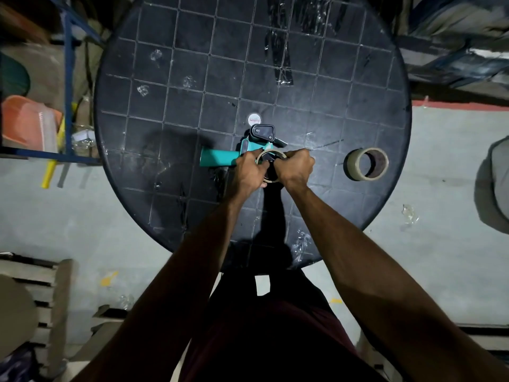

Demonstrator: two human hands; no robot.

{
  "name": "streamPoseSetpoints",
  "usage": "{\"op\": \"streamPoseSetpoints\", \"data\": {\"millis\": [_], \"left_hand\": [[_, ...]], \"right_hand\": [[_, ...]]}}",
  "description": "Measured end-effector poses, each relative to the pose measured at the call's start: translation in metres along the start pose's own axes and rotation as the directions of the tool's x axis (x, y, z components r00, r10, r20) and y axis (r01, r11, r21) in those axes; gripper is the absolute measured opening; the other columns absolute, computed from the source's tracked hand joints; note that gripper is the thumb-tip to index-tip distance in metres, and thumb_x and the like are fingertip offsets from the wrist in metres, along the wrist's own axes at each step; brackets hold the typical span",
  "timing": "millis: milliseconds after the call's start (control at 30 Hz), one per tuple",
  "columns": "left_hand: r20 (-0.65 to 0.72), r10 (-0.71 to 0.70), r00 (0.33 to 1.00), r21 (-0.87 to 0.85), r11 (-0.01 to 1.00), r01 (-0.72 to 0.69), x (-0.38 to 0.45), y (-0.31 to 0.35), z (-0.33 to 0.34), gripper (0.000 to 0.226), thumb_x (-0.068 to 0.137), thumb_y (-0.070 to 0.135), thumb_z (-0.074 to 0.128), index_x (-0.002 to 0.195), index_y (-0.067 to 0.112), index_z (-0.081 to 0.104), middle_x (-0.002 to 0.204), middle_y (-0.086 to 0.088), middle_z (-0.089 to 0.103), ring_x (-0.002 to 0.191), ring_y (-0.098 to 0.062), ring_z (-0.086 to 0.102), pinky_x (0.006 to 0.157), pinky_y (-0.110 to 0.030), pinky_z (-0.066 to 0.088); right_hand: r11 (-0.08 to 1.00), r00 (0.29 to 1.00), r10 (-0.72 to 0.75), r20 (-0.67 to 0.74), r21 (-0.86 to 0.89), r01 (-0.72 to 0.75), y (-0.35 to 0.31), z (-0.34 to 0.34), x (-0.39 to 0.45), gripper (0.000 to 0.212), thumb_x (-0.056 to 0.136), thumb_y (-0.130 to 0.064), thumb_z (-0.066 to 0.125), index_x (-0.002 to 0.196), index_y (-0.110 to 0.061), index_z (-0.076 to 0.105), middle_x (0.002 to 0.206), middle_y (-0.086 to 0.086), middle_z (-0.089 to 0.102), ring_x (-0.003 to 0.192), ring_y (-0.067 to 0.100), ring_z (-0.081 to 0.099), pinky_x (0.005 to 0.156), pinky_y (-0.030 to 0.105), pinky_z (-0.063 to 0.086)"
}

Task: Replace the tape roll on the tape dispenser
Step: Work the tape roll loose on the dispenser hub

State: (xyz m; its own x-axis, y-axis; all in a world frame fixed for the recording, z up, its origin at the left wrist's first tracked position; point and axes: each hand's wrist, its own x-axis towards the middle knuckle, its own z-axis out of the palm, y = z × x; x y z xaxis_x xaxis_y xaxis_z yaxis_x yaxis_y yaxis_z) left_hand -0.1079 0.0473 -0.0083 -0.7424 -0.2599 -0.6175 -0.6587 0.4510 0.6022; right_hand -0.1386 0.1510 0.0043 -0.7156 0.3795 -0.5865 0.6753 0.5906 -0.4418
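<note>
Tape dispenser (pixel 220 158), teal with a black head, lies near the middle of the round black counter (pixel 143 64). Both hands work at its hub: the left hand (pixel 249 172) and the right hand (pixel 297 166) each grip the thin, nearly used-up roll (pixel 271 155). A full tape roll (pixel 366 164) waits to the right, untouched. I judge the old roll is not yet off, so the swap is at an early stage.

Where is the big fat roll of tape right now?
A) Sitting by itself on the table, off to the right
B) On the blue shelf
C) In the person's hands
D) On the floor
A: the full tape roll lies alone on the black table, right of both hands, untouched.
</note>
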Motion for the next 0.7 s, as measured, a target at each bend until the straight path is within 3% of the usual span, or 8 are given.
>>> {"op": "streamPoseSetpoints", "data": {"millis": [67,167,233,300,400,533,600,700], "left_hand": [[0.002,0.026,1.0,0.064,0.998,-0.026,-0.004,0.002,-0.004,0.035,0.095,0.02,0.06,0.13,0.021,0.065,0.099,-0.007,0.071,0.068,-0.018,0.063,0.049,-0.008,0.043],[0.078,0.087,0.993,0.182,0.978,-0.1,-0.006,0.001,-0.012,0.033,0.098,0.029,0.057,0.129,0.021,0.064,0.121,-0.014,0.068,0.09,-0.026,0.067,0.08,-0.024,0.053],[0.075,0.09,0.993,0.219,0.97,-0.105,-0.01,-0.002,-0.024,0.04,0.098,0.043,0.055,0.128,0.018,0.064,0.112,-0.015,0.07,0.091,-0.026,0.068,0.08,-0.028,0.056],[-0.034,0.154,0.987,0.317,0.939,-0.136,-0.011,-0.012,-0.039,0.05,0.094,0.05,0.056,0.131,0.017,0.061,0.097,-0.014,0.072,0.089,-0.03,0.068,0.083,-0.035,0.056],[-0.076,0.326,0.942,0.667,0.719,-0.195,-0.001,-0.034,-0.06,0.063,0.076,0.05,0.064,0.129,0.017,0.055,0.095,-0.014,0.064,0.097,-0.034,0.059,0.092,-0.042,0.047],[0.162,0.256,0.953,0.891,0.378,-0.253,0.021,-0.036,-0.068,0.07,0.066,0.05,0.065,0.125,0.014,0.054,0.119,-0.014,0.056,0.113,-0.035,0.045,0.092,-0.046,0.037],[0.244,0.247,0.938,0.88,0.349,-0.321,0.028,-0.032,-0.062,0.063,0.076,0.042,0.065,0.128,0.009,0.052,0.126,-0.015,0.058,0.117,-0.034,0.049,0.094,-0.048,0.039],[0.239,0.281,0.929,0.861,0.381,-0.337,0.034,-0.037,-0.055,0.055,0.082,0.036,0.061,0.127,0.006,0.05,0.121,-0.016,0.062,0.11,-0.033,0.059,0.093,-0.049,0.044]], "right_hand": [[1.0,1.0,-0.009,0.001,0.014,0.009,-0.001,-0.003,-0.004,0.019,0.072,-0.02,0.079,0.089,-0.01,0.082,0.089,0.014,0.076,0.084,0.031,0.071,0.077,0.029,0.057],[0.997,0.995,-0.077,0.056,0.003,0.077,0.004,-0.008,-0.007,0.023,0.078,-0.018,0.075,0.099,-0.011,0.081,0.097,0.015,0.076,0.094,0.03,0.069,0.081,0.025,0.052],[0.989,0.981,-0.145,0.126,-0.004,0.147,0.013,-0.013,-0.005,0.026,0.082,-0.021,0.074,0.106,-0.014,0.08,0.101,0.012,0.078,0.1,0.027,0.07,0.085,0.023,0.051],[0.977,0.966,-0.209,0.15,-0.017,0.214,0.025,-0.02,-0.004,0.031,0.085,-0.032,0.076,0.11,-0.015,0.078,0.104,0.009,0.078,0.101,0.026,0.071,0.084,0.02,0.047],[0.937,0.936,-0.328,0.129,-0.085,0.34,0.032,-0.029,-0.011,0.064,0.081,-0.054,0.078,0.13,-0.014,0.067,0.127,0.01,0.068,0.116,0.027,0.064,0.097,0.032,0.051],[0.747,0.824,-0.463,0.326,-0.357,0.561,0.024,-0.023,-0.027,0.108,0.065,-0.069,0.082,0.153,-0.025,0.037,0.147,0.009,0.038,0.127,0.036,0.048,0.094,0.05,0.054],[0.703,0.819,-0.435,0.374,-0.427,0.569,0.015,-0.016,-0.032,0.117,0.061,-0.065,0.087,0.154,-0.025,0.029,0.151,0.009,0.032,0.127,0.041,0.046,0.094,0.055,0.053],[0.685,0.828,-0.417,0.374,-0.47,0.557,0.006,-0.007,-0.034,0.103,0.068,-0.05,0.086,0.15,-0.018,0.031,0.15,0.013,0.035,0.124,0.046,0.048,0.092,0.055,0.053]]}}
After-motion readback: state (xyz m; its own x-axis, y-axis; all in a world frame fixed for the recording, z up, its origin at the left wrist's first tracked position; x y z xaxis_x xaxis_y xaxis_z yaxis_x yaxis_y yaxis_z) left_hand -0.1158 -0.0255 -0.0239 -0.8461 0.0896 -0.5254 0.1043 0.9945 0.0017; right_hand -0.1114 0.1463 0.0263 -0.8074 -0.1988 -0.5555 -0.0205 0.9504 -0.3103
